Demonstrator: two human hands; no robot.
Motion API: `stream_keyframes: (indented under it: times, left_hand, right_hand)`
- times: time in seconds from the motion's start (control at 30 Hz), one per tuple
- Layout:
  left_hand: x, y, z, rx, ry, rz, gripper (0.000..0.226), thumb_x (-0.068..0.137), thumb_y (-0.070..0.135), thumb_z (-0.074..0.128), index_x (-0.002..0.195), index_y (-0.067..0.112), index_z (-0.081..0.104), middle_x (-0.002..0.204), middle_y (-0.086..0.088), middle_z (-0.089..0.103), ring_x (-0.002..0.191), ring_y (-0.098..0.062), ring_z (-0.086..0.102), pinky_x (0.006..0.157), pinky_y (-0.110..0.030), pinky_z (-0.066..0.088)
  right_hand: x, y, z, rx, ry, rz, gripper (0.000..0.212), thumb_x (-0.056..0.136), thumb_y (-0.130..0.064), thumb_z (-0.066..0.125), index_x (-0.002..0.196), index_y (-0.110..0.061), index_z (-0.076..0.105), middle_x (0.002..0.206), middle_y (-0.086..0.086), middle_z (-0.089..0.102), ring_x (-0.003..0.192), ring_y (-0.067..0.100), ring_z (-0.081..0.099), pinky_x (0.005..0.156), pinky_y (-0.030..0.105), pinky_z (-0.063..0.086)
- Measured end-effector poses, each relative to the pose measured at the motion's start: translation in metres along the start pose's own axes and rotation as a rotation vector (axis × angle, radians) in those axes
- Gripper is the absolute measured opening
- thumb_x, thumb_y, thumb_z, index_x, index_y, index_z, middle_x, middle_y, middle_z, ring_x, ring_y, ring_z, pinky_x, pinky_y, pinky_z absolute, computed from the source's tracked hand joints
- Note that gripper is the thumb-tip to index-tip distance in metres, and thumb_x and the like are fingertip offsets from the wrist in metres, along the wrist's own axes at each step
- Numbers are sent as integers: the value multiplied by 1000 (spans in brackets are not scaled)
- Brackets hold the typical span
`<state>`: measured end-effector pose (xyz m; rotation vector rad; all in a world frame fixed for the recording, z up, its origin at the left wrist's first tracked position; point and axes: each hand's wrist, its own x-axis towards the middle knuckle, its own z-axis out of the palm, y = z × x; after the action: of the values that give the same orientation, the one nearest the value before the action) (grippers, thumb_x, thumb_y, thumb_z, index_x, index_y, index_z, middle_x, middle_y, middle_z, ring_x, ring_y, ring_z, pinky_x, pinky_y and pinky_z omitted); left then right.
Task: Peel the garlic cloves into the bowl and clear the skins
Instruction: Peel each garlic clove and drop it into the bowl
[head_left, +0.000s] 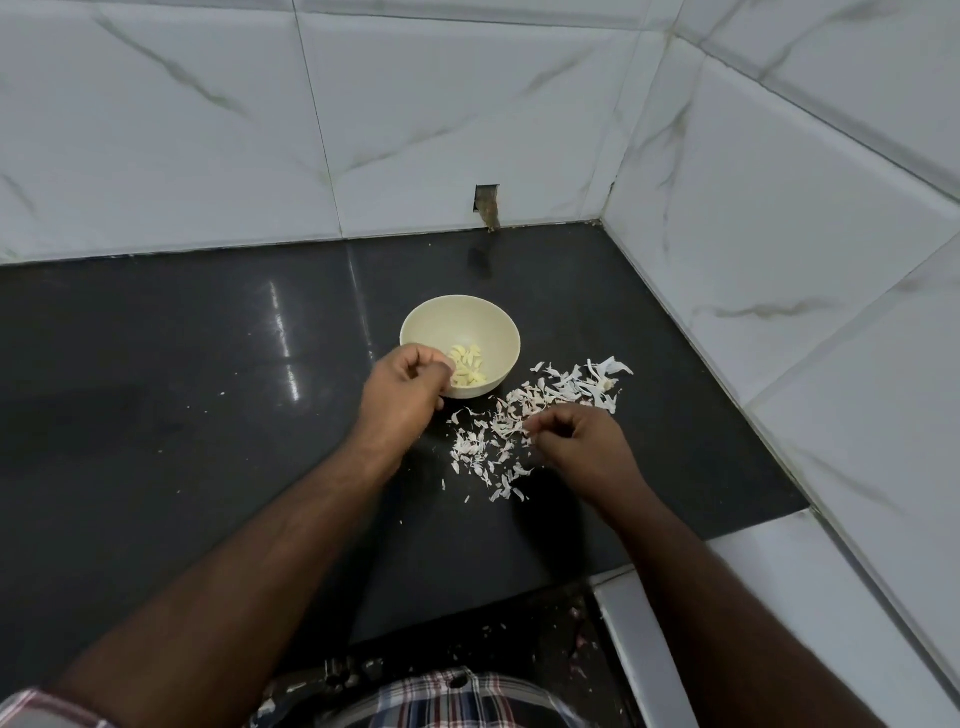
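Left hand (402, 387): fingers curled at the bowl's near rim; whether they pinched a clove could not be told
Right hand (576, 441): fingertips pinched together on papery skins
Bowl (460, 322): cream, just beyond the left hand, touching it
Peeled cloves (467, 366): pale heap inside the bowl, beside the left fingers
Skins (524, 415): white flakes scattered under and beyond the right hand, just right of the bowl
Countertop (208, 364): dark, glossy, under both hands
Advice: likely best to sweep skins together before lifting, keeping flakes away from the bowl
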<state>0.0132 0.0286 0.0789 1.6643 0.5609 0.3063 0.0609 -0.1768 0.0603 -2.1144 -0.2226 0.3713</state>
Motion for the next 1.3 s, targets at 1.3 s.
stream_keyframes:
  times: [1.3]
  left_hand:
    - [-20,-64,16,770,-251,244,23,92,13,60,105,25,74,105,5,69,99,-14,63,84,-22,44]
  right_hand:
    - [14,22,9,-290,-3,-78,12,94,-16,62,99,-25,67,82,-18,62,76,-7,56,66,13,41]
